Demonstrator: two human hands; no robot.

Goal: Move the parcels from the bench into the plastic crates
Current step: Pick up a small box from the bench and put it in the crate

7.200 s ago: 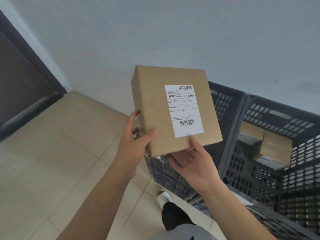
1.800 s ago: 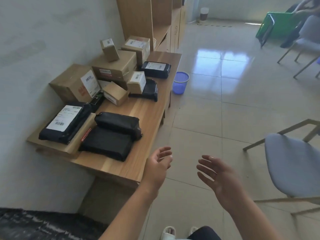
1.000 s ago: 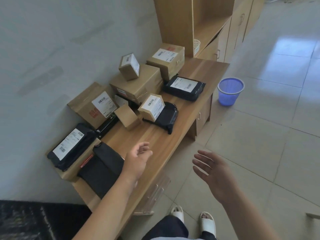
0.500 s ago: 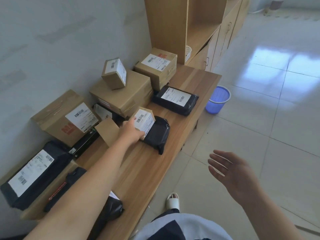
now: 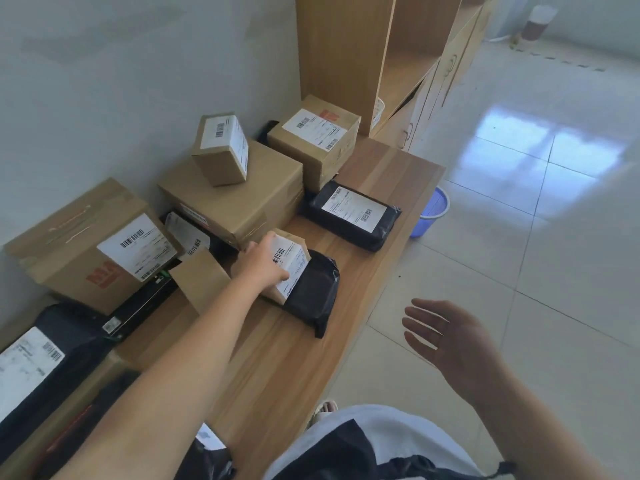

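Parcels cover the wooden bench [image 5: 349, 306] along the wall. My left hand [image 5: 264, 258] grips a small cardboard box with a white barcode label [image 5: 293, 263], which leans on a black mailer bag [image 5: 313, 289]. My right hand [image 5: 446, 337] hovers open over the floor, right of the bench edge, holding nothing. Behind stand a large flat carton [image 5: 235, 202] with a small box [image 5: 221, 148] on top, a labelled box [image 5: 317, 140], a black labelled bag [image 5: 351, 213] and a big carton [image 5: 90, 244]. No crate is in view.
A plain small box [image 5: 201, 282] sits just left of my left wrist. More black bags [image 5: 38, 368] lie at the near left end. A wooden shelf unit [image 5: 374, 57] stands past the bench. A blue plastic basket [image 5: 431, 211] sits on the tiled floor.
Earlier I held a carton over the crates, then turned to the bench. My left hand reached forward and has now closed on the small labelled box; my right hand stays open.
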